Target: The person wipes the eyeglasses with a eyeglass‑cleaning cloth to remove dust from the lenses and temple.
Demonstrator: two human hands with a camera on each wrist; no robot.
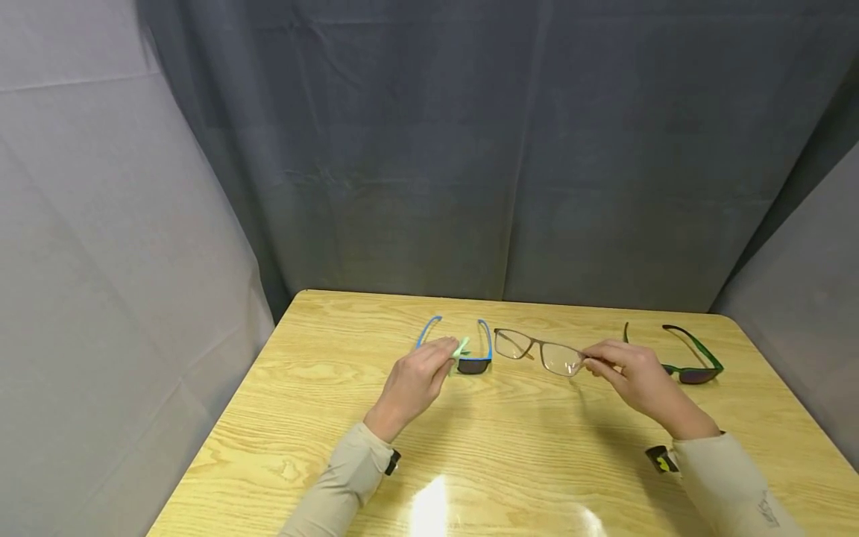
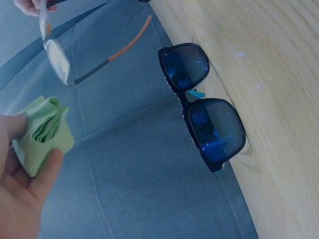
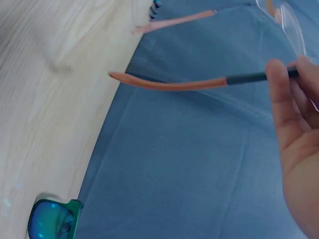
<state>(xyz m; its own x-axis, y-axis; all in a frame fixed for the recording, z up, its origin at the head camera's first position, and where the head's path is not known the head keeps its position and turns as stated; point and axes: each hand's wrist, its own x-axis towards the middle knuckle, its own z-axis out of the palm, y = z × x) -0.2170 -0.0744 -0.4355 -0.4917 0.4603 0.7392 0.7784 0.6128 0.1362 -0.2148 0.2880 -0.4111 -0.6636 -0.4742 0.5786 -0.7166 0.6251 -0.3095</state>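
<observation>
right hand (image 1: 631,379) pinches clear glasses (image 1: 540,343) near a hinge, fingertips together; left hand (image 1: 412,379) pinches folded green cloth (image 2: 42,134), fingers slightly parted. i'd grip lightly, skin off lenses (image 1: 559,359).

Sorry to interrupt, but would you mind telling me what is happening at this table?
A person's right hand pinches clear-lensed glasses by one side, holding them above the table. The left hand holds a folded green cloth, apart from those glasses. On the table rest blue-armed sunglasses and green-framed sunglasses.
</observation>
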